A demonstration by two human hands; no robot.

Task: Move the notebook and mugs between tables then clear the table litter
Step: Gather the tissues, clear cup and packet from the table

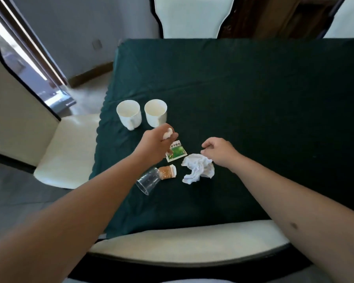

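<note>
Setting: home dining room. Evidence: table under dark green tablecloth (pixel 253 99), cream padded chairs on near (pixel 182 240), left (pixel 65 148) and far (pixel 192 15) sides; two white mugs (pixel 129 114).

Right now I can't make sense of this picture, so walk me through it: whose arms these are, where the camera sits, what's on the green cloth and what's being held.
There is no machine here. A person wears a wide-angle camera on the head, looking down, so the two bare arms reaching in from the bottom are their own.

The table is covered in dark green cloth, with white chairs around it. Two white mugs stand upright side by side near its left edge. Closer in lies litter: a green sachet, a large crumpled tissue, and a clear plastic cup on its side beside a small orange-and-white packet.

The left hand has its fingers closed on a small white wad and hangs over the sachet. The right hand hovers loosely curled above the tissue, holding nothing that I can see.
</note>
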